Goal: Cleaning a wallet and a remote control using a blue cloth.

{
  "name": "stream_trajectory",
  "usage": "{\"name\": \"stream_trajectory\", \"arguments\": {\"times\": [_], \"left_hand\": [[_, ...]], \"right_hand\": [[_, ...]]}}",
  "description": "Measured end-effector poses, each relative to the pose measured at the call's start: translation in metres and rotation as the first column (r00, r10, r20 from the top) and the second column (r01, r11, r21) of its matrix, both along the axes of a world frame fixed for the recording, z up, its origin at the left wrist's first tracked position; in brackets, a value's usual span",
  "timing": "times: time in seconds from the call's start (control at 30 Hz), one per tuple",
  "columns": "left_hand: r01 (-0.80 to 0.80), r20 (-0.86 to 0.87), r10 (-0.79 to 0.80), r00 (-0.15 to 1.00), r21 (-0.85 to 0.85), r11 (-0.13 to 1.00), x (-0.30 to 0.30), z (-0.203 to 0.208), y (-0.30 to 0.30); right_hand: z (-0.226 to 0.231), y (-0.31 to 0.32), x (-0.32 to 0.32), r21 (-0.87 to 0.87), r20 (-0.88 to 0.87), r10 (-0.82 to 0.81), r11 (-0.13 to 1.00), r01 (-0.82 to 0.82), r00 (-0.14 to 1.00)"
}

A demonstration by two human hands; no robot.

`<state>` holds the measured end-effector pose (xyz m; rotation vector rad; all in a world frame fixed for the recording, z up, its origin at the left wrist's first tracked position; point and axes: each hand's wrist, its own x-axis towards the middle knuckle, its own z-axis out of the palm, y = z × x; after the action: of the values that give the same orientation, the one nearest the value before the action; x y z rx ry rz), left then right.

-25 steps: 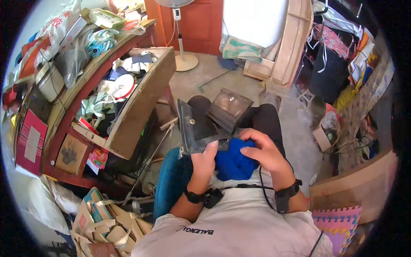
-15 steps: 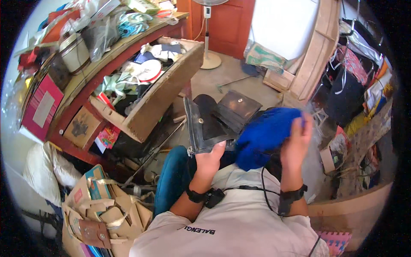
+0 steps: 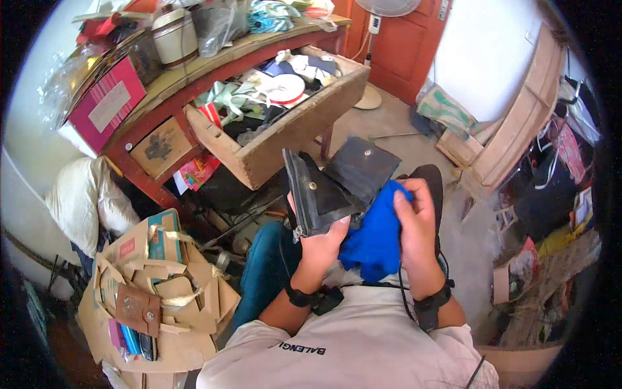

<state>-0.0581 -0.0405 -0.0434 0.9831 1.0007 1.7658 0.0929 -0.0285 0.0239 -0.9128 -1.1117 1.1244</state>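
Note:
A black wallet (image 3: pixel 324 198) with a zip along its left edge and snap studs lies unfolded in front of me. My left hand (image 3: pixel 322 246) grips its near edge, the thumb on top and the other fingers mostly behind it. A bright blue cloth (image 3: pixel 376 236) hangs bunched from my right hand (image 3: pixel 418 223), pinched between thumb and fingers. Its upper part is against the wallet's right side, and its lower end drapes over my lap.
At left, a wooden drawer (image 3: pixel 291 129) full of cloths juts from a red cabinet (image 3: pixel 116 146). Flattened cardboard (image 3: pixel 188 340) beside me carries a brown leather wallet (image 3: pixel 137 309). A fan (image 3: pixel 389 6) stands by the red door (image 3: pixel 414 52). Clutter lines the right side.
My right hand has brought the blue cloth left and down, close against the wallet. The view has turned left, while my left hand keeps hold of the wallet.

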Motion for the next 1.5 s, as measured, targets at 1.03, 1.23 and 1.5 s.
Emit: {"name": "stream_trajectory", "arguments": {"times": [1.03,1.23,1.5], "left_hand": [[-0.032,-0.288,0.021,0.957,-0.034,0.999,-0.011,-0.022,-0.004],[0.046,-0.198,-0.056,0.979,-0.054,0.997,-0.009,-0.02,-0.008],[-0.212,-0.582,0.332,0.743,0.267,0.94,-0.011,-0.007,0.005]], "right_hand": [[0.004,0.001,-0.018,0.159,0.363,-0.049,0.987,-0.01,0.931],[-0.003,0.011,-0.007,0.08,0.155,-0.076,0.995,0.064,0.985],[-0.002,0.011,-0.008,0.057,0.035,0.16,0.985,-0.162,0.986]]}}
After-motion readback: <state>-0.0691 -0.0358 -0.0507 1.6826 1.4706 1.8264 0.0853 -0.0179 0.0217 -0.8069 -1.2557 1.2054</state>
